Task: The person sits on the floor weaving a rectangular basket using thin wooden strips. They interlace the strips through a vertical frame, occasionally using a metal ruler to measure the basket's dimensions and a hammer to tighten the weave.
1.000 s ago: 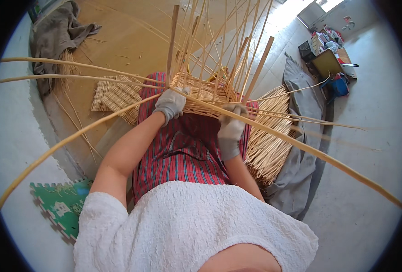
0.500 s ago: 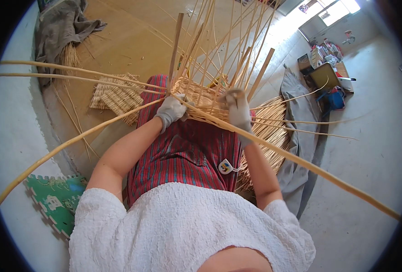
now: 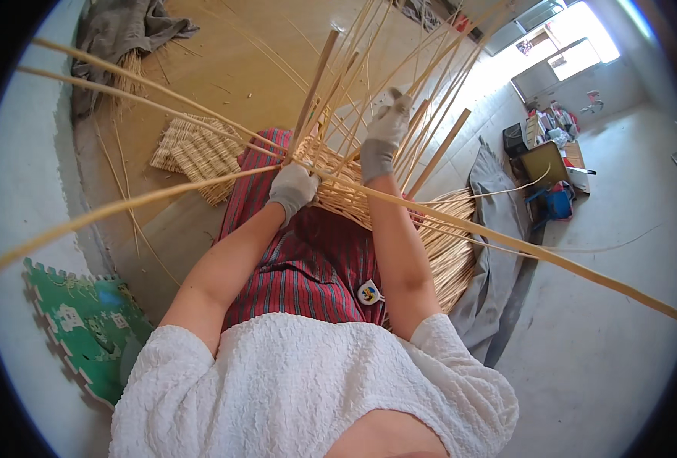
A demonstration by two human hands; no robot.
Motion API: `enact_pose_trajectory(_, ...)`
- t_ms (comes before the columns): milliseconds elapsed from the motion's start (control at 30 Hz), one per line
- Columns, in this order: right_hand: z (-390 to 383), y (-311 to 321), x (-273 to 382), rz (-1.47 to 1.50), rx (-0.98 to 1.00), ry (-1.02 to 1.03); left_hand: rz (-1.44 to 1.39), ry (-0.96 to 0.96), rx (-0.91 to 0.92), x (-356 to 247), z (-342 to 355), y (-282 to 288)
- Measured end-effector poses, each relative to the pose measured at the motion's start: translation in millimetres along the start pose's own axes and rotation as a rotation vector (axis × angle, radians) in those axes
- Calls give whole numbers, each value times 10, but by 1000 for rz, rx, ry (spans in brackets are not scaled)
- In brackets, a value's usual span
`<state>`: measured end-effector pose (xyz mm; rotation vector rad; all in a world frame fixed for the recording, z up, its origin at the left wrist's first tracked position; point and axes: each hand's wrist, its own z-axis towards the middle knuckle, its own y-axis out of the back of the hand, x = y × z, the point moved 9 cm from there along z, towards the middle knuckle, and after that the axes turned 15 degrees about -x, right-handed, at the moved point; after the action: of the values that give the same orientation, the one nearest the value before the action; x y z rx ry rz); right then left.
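A partly woven wicker basket point(image 3: 344, 200) rests on my lap, with thin rods and several flat wooden stakes point(image 3: 315, 88) standing up from it. My left hand point(image 3: 294, 185), in a pale work glove, is closed on the basket's near left corner. Long, thick rods cross there, one point(image 3: 124, 204) running out to the left and another point(image 3: 537, 252) to the lower right. My right hand point(image 3: 386, 128), also gloved, is raised above the basket among the upright rods. Its fingers are curled round what looks like a thin wicker rod; the grip is partly hidden.
Two woven mats point(image 3: 205, 164) lie on the floor to the left. A bundle of cut rods point(image 3: 449, 256) lies by my right side on a grey cloth point(image 3: 499, 198). Green foam mats point(image 3: 86, 328) are at lower left. Boxes and odds and ends point(image 3: 544, 156) stand at far right.
My right hand has risen from the basket's right side, moving up and away among the upright rods. The left hand stays at the corner. The view has shifted, and the long rods have swung slightly.
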<state>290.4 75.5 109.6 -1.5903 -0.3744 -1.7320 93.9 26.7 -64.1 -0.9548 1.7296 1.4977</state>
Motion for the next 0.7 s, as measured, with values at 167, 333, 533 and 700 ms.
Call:
enact_pose_trajectory(167,-914,1255,-77,170,-25,-27,273,-197,-33,-303,-90,185)
enact_pose_trajectory(333,-961,1533,-125,347,-185,-54,-110,-269,68,-272,34,-68)
enact_pose_trajectory(533,-1444,1064,152,110,-95,74,-151,-98,-244,-219,276,-171)
enact_pose_trajectory(700,-1001,1501,-147,101,-72,-19,-14,-462,-393,-421,-105,-121)
